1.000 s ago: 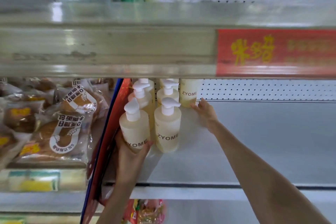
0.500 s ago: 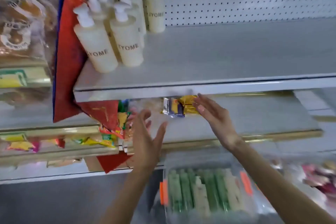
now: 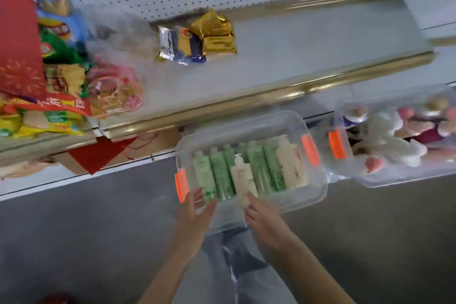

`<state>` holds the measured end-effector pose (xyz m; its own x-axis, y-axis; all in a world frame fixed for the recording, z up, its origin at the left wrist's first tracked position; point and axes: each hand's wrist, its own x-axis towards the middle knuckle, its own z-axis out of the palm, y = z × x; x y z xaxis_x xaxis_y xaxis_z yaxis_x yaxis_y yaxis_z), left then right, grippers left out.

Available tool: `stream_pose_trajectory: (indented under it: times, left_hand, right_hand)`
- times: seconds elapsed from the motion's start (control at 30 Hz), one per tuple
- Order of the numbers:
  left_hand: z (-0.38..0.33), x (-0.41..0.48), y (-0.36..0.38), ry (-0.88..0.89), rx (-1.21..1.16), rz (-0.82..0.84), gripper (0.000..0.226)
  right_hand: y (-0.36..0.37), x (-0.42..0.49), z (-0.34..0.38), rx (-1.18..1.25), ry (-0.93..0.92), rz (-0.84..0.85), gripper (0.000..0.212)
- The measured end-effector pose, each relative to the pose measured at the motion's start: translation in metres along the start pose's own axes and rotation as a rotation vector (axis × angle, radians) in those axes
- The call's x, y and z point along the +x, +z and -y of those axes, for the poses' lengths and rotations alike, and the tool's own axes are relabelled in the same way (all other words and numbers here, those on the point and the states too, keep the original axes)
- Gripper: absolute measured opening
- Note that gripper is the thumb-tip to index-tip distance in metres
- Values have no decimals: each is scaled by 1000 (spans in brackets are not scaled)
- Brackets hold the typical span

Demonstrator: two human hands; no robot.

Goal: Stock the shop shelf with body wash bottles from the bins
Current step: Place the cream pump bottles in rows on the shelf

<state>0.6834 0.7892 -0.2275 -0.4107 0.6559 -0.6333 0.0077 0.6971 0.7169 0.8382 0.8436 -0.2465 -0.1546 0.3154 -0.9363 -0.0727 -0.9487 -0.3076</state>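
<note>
Floor bin (image 3: 246,119) blurry, right hand (image 3: 267,226) overlapping cream bottle (image 3: 243,176).

Bottles (image 3: 256,170) packed side by side in the bin (image 3: 318,195), bare floor (image 3: 98,229) left, second bin (image 3: 394,180) close right.

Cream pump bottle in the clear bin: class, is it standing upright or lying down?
Lying down. The cream pump bottle shows its whole length, pump towards the shelf, resting among green bottles in the clear bin.

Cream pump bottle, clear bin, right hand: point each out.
cream pump bottle (image 3: 244,176), head view, on its label.
clear bin (image 3: 237,131), head view, on its far wall.
right hand (image 3: 267,224), head view, on its back.
</note>
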Motion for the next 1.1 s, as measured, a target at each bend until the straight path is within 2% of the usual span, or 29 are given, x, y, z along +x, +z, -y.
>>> stream_pose_trajectory:
  times: [0.03, 0.17, 0.3, 0.47, 0.6, 0.67, 0.83, 0.97, 1.03, 1.1]
  left_hand:
    - [6, 11, 4, -3, 11, -3, 32]
    - [16, 58, 28, 16, 105, 36, 41]
    - [24, 104, 53, 71, 224, 139, 49]
    - [36, 145, 83, 100, 273, 184, 55]
    - [42, 163, 96, 140, 299, 201, 55]
    - [43, 171, 99, 153, 304, 202, 54]
    - [39, 191, 103, 124, 295, 207, 51]
    - [28, 206, 103, 108, 284, 239, 53]
    - [24, 211, 103, 99, 296, 269, 53]
    - [22, 212, 105, 96, 339, 308, 51]
  right_hand:
    - [3, 10, -6, 36, 3, -39, 20]
    - [10, 50, -15, 242, 19, -143, 47]
    - [13, 82, -24, 443, 41, -232, 49]
    - [21, 108, -25, 486, 85, -457, 48]
    - [22, 120, -20, 511, 107, -538, 48]
    - [24, 122, -21, 548, 93, -541, 48]
    - [28, 120, -32, 495, 57, -480, 74]
    - [25, 131, -32, 427, 73, -417, 71]
    - [22, 136, -26, 486, 109, -388, 79]
    - [17, 142, -21, 589, 110, -350, 73]
